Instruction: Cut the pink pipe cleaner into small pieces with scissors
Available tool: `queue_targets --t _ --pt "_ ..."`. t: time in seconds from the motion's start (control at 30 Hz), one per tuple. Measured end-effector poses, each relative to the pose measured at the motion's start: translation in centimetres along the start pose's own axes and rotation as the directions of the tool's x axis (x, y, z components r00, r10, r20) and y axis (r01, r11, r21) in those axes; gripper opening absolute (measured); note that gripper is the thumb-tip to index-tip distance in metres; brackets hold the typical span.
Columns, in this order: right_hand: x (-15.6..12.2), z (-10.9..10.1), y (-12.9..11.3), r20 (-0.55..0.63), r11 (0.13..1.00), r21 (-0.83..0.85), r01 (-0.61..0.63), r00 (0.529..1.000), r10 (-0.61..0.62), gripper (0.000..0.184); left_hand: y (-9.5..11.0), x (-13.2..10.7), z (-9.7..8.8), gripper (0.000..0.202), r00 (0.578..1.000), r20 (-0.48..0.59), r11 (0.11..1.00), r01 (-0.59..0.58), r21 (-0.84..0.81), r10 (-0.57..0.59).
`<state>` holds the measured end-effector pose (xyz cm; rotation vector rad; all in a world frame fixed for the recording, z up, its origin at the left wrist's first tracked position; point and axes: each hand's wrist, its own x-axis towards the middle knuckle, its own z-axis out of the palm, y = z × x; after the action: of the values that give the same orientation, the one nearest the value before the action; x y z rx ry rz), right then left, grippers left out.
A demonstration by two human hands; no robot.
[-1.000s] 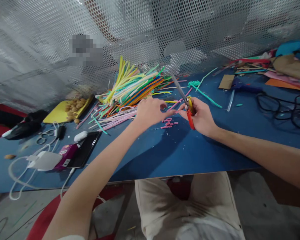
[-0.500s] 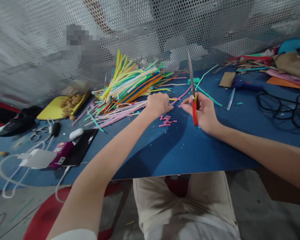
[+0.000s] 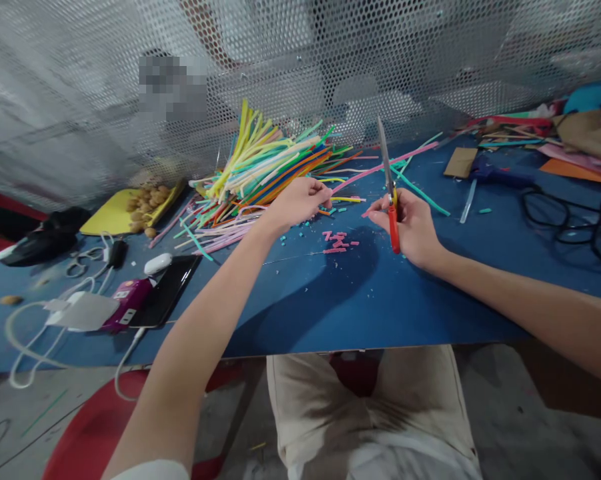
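My left hand (image 3: 305, 200) pinches one end of a long pink pipe cleaner (image 3: 360, 176), which slants up to the right and passes behind the scissor blades. My right hand (image 3: 411, 223) is closed round the red-handled scissors (image 3: 392, 223), their blades pointing up and away from me. A small pink bit also shows at that hand's thumb and fingertip. Between and below the hands lie several short cut pink pieces (image 3: 336, 245). Close under my left hand are scattered tiny teal pieces (image 3: 301, 234). Behind it rises a big pile of coloured pipe cleaners (image 3: 265, 167).
A blue table (image 3: 300, 320) ends against a perforated metal screen (image 3: 300, 80). At left are a phone (image 3: 173, 287), a white charger (image 3: 83, 311) with cables and a yellow sheet (image 3: 103, 217) bearing brown balls. At right lie a glue gun (image 3: 503, 175) and its black cord.
My left hand has turned and drawn back slightly left, and the pink pipe cleaner now stretches far to the right behind the scissors. My right hand keeps its hold on the scissors.
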<state>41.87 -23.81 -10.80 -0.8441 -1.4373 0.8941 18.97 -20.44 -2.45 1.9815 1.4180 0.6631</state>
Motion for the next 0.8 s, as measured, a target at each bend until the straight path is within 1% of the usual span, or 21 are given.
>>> queue_targets --t 0.03,0.1,0.17,0.23,0.3,0.37,0.53,0.6,0.7,0.8 --pt "0.0 0.0 0.1 0.006 1.0 0.0 -0.004 1.0 0.004 0.027 -0.2 -0.4 0.3 0.024 0.999 -0.031 0.991 0.007 -0.136 -0.011" --pt "-0.1 0.1 0.1 0.014 1.0 0.0 -0.011 1.0 0.011 0.026 -0.8 -1.3 1.3 0.022 0.998 -0.061 0.932 -0.011 -0.363 -0.013" --pt "-0.2 0.2 -0.1 0.021 1.0 0.0 -0.023 1.0 0.023 0.027 -1.4 -2.1 2.4 0.023 0.996 -0.082 0.86 -0.029 -0.509 -0.015" --pt "-0.4 0.4 -0.3 0.035 0.999 0.004 -0.039 0.999 0.039 0.028 -1.8 -2.9 3.6 0.028 0.999 -0.041 0.813 -0.001 -0.583 -0.028" --pt "-0.5 0.5 -0.5 0.067 0.998 0.014 -0.061 0.996 0.06 0.029 -2.1 -3.6 4.6 0.032 0.999 0.024 0.777 0.052 -0.627 -0.047" --pt "-0.5 0.5 -0.8 0.106 0.996 0.028 -0.082 0.991 0.079 0.031 -2.1 -4.0 5.4 0.035 0.995 0.066 0.749 0.096 -0.655 -0.07" --pt "-0.8 0.8 -1.3 0.187 0.99 0.066 -0.123 0.976 0.108 0.034 -1.6 -4.8 6.4 0.038 0.983 0.158 0.732 0.173 -0.659 -0.09" --pt "-0.8 0.9 -1.5 0.204 0.987 0.061 -0.146 0.97 0.131 0.034 -1.6 -5.0 6.5 0.038 0.981 0.176 0.721 0.179 -0.67 -0.08" --pt "-0.9 1.1 -1.7 0.211 0.98 0.045 -0.193 0.961 0.18 0.037 -1.8 -5.0 6.7 0.036 0.983 0.172 0.703 0.164 -0.692 -0.06" --pt "-0.9 1.2 -1.7 0.201 0.982 -0.016 -0.187 0.962 0.187 0.037 -2.3 -4.9 6.9 0.038 0.984 0.169 0.694 0.166 -0.701 -0.065"
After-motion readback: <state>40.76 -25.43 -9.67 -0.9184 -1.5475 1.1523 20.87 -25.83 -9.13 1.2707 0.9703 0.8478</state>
